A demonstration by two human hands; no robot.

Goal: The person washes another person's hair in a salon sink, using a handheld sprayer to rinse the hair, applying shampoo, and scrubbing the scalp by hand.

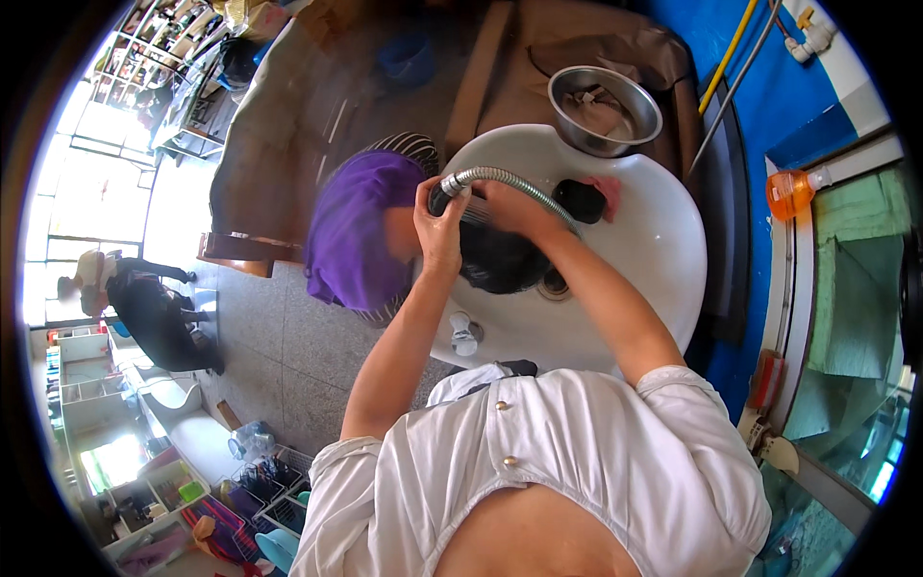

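A person wrapped in a purple towel leans over the white wash basin, with dark wet hair inside it. My left hand is closed around a black shower head, held close to the person's head. From it a ribbed metal hose arches to the right and down behind my right forearm. My right hand rests against the hair; its fingers are blurred and partly hidden. On the basin's far inner side sit a black object and a pink cloth.
A metal bowl stands beyond the basin, and a tap fitting rises at its near left. The drain shows beside the hair. An orange bottle is by the right wall. Another person bends over at the far left.
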